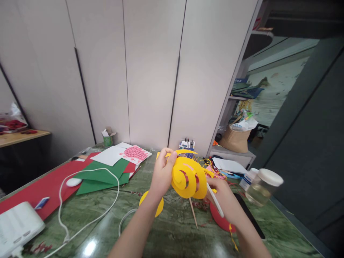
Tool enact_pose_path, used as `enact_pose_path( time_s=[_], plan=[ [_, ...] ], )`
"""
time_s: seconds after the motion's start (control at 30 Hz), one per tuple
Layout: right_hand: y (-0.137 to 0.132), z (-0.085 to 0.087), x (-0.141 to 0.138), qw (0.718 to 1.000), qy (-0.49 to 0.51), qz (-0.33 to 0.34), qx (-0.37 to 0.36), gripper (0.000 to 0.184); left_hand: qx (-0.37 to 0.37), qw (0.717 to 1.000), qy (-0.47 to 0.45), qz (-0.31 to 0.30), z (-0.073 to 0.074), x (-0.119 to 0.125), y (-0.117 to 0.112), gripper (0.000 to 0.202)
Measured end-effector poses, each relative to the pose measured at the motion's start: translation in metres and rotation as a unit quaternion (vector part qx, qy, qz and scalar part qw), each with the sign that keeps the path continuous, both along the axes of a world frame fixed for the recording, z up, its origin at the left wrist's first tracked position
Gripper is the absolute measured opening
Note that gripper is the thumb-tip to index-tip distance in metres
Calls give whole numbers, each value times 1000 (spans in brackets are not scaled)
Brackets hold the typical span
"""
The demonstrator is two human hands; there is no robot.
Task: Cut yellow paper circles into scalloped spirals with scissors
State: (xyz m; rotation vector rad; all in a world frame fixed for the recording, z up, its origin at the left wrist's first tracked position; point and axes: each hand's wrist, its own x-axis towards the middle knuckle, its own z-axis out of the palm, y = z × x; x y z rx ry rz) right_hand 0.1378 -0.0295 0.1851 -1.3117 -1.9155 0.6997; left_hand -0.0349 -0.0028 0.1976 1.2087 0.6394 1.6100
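Note:
A yellow paper spiral (197, 177) is raised over the table, its curved strips hanging apart. My left hand (163, 165) pinches its upper left edge between thumb and fingers. At the spiral's lower right, my right hand (219, 191) is closed around a slim white tool (215, 200); its working end is hidden behind the paper, so its kind cannot be made out. Below lie a yellow paper disc (159, 207), partly covered by my left forearm, a pencil-like wooden stick (192, 213) and a red round piece (219, 216) beneath my right wrist.
Green sheets (107, 176) and red paper (45, 190) cover the table's left side, with a white cable (118, 190) looped over them. A white power strip (20, 224) sits front left. Yellow scraps (211, 171), a lidded jar (262, 190) and a black flat object (248, 215) are at right.

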Motion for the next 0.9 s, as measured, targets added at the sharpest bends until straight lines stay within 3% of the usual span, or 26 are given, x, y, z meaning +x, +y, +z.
enact_pose_path(
  time_s=[0.23,0.9],
  plan=[
    [0,0,2,1000,0,4,-2,29,-7,999,23,-31,4,-4,-2,21],
    [-2,1,7,997,16,73,-29,36,-8,996,79,51,10,-15,-5,20]
  ],
)
